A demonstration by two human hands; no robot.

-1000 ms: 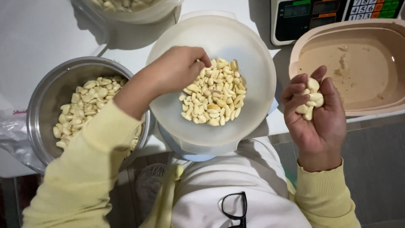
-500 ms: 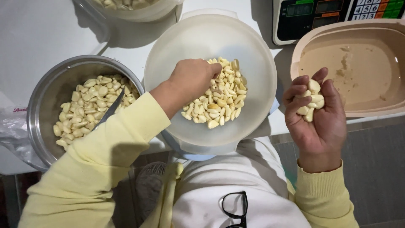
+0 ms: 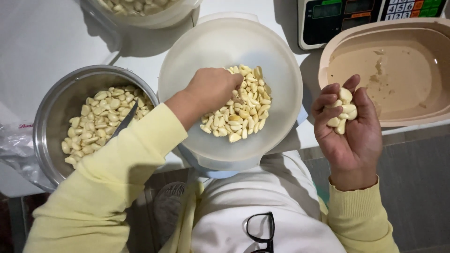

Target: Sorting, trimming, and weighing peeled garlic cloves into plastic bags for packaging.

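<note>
Left hand fingers curled into the cloves (grip seemingly closed); right hand cups several

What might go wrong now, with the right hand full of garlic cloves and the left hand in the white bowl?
1. The right hand cups a loose heap of peeled garlic cloves beyond the table edge, so one may slip and fall.
2. The white bowl juts over that edge; the left hand pressing into it might tip it.
3. A knife blade lies among cloves in the steel bowl, a possible hazard for fingers.
</note>
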